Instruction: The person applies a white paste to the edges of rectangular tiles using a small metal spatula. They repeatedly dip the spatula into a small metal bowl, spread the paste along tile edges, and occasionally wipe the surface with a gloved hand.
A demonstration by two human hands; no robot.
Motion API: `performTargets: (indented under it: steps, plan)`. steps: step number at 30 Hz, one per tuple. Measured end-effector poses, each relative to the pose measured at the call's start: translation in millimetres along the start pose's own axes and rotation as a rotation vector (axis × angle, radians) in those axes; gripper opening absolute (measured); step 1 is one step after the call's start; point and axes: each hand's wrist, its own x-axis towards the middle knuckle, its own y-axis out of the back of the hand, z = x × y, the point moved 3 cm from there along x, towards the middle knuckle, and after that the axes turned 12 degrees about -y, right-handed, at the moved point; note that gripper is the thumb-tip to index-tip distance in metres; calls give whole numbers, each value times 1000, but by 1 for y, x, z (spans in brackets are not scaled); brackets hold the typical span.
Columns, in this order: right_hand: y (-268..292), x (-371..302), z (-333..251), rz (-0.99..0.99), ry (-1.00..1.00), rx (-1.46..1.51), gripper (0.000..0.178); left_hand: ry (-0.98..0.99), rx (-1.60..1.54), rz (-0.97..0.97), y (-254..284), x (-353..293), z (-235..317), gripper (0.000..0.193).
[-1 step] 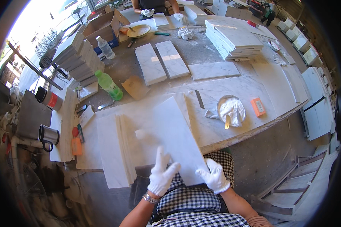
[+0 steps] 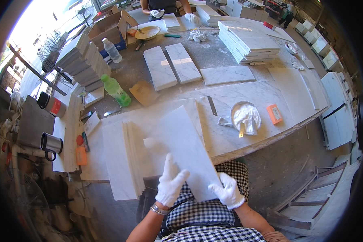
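A white, faintly grey-veined marble tile (image 2: 185, 149) lies tilted in front of me, its near corner over my lap and its far end over the worktable. My right hand (image 2: 228, 191), in a white glove, grips its right edge near the close end, thumb on top and fingers hidden beneath. Beside the tile's left edge is my gloved left hand (image 2: 170, 185), index finger and thumb stretched apart. Whether the left thumb touches the tile, I cannot tell. A small white lump (image 2: 150, 142) sits on the slab left of the tile. Several long tiles (image 2: 121, 161) are stacked further left.
To the right are a bowl of white paste (image 2: 246, 117), an orange box (image 2: 274, 114) and a metal strip (image 2: 211, 105). A green bottle (image 2: 116, 91) and steel mug (image 2: 51, 144) stand left. Beyond are tile stacks (image 2: 248, 42) and a co-worker's gloved hands (image 2: 192, 18).
The tile has shifted slightly down toward me, and my right hand has come down a little with it. My left hand has moved slightly, its fingers still apart.
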Motion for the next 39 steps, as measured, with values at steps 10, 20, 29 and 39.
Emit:
performTargets:
  steps: [10, 20, 29, 39]
  plan:
    - [-2, -40, -6, -200, 44, -185, 48, 340, -807, 91, -11, 5, -34, 37]
    - [3, -18, -22, -176, 75, -102, 60, 342, -597, 94, -11, 4, -27, 36]
    - [29, 59, -49, 139, 174, -9, 57, 296, -359, -123, -29, 0, 11, 35]
    - [28, 80, -58, 413, 471, -484, 53, 305, -240, -147, -33, 3, -1, 37]
